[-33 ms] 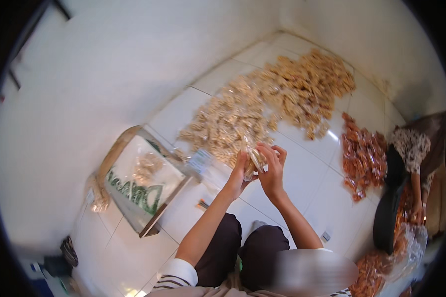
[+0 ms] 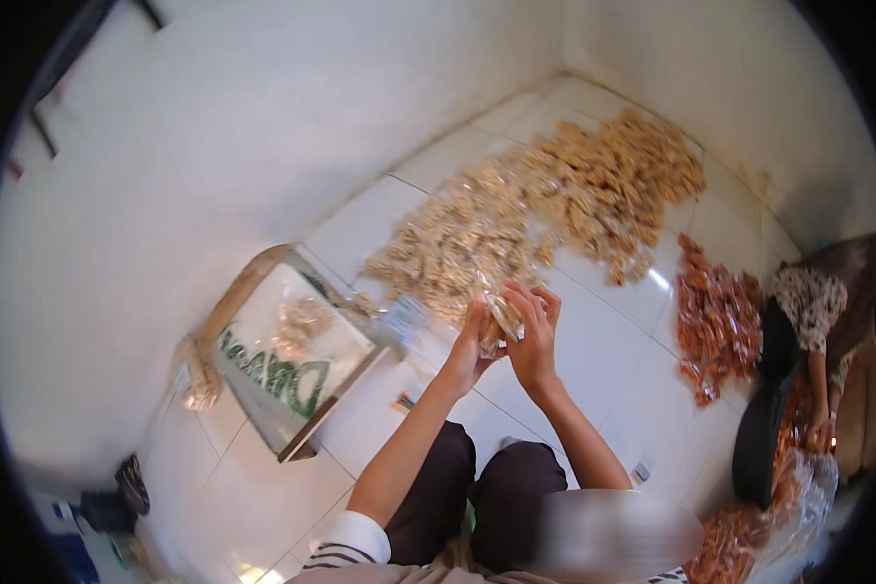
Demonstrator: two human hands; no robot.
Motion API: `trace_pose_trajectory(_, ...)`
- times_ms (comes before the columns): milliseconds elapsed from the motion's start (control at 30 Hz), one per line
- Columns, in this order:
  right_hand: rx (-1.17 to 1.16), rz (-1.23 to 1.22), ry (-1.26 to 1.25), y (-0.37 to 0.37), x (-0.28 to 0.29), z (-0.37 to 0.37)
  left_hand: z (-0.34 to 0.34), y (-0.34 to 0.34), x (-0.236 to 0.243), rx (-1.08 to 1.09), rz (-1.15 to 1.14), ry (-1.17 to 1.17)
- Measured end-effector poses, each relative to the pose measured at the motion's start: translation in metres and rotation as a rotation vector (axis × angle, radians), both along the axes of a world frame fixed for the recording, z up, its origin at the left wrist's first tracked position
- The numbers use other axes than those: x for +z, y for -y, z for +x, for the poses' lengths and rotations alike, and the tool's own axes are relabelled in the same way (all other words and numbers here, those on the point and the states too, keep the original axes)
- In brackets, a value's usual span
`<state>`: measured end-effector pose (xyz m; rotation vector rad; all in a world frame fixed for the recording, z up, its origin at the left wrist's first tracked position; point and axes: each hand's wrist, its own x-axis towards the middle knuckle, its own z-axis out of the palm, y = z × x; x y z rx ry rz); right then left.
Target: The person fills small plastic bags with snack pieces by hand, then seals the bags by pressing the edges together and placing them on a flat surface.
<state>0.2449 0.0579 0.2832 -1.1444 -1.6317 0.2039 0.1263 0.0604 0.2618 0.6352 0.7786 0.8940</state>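
Note:
Between my two hands is a small clear plastic bag of pale tan snack pieces [image 2: 496, 319], held up over the floor in front of my knees. My left hand [image 2: 469, 346] grips its left side, fingers partly hidden behind it. From the right, my right hand [image 2: 532, 329] closes its fingers on the same bag. Just beyond my hands a wide heap of similar clear bags with tan contents [image 2: 457, 229] covers the tiles. It joins a deeper golden heap [image 2: 623, 185] toward the corner.
On the left stands a low tray-like box [image 2: 287, 389] with a few tan pieces on its plastic lining. A blue-and-white packet [image 2: 399, 319] lies beside it. Reddish-orange bags [image 2: 715, 321] are heaped at right. Another person's hand [image 2: 820, 428] works near a large clear bag [image 2: 803, 496].
The whole view has shifted slightly, so the floor items sit a little lower and to the right. Both hands keep their hold on the bag.

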Motion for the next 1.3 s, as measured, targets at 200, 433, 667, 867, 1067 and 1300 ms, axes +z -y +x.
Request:
trace_pose_trajectory(200,0.421,0.028,-0.079,0.027,0.052,-0.113,-0.099,0.05,0.057,0.456,-0.012,0.24)
trace_pose_trajectory(433,0.91,-0.286,-0.148,0.08,0.044,-0.217,-0.209,0.104,0.043,0.526,0.111,0.454)
trace_pose_trajectory(667,0.902,-0.252,-0.078,0.082,0.06,-0.256,-0.251,0.142,0.073,0.476,0.131,0.202)
trace_pose_trajectory(867,0.931,-0.261,-0.138,0.097,0.059,-0.264,-0.267,0.137,0.055,0.696,0.173,0.137)
trace_pose_trajectory(1067,1.052,-0.297,-0.122,0.088,0.046,-0.252,-0.257,0.122,0.055,0.965,0.26,0.184)
trace_pose_trajectory(1300,0.92,-0.397,-0.028,0.082,0.035,-0.241,-0.242,0.104,0.029,1.065,0.181,0.154)
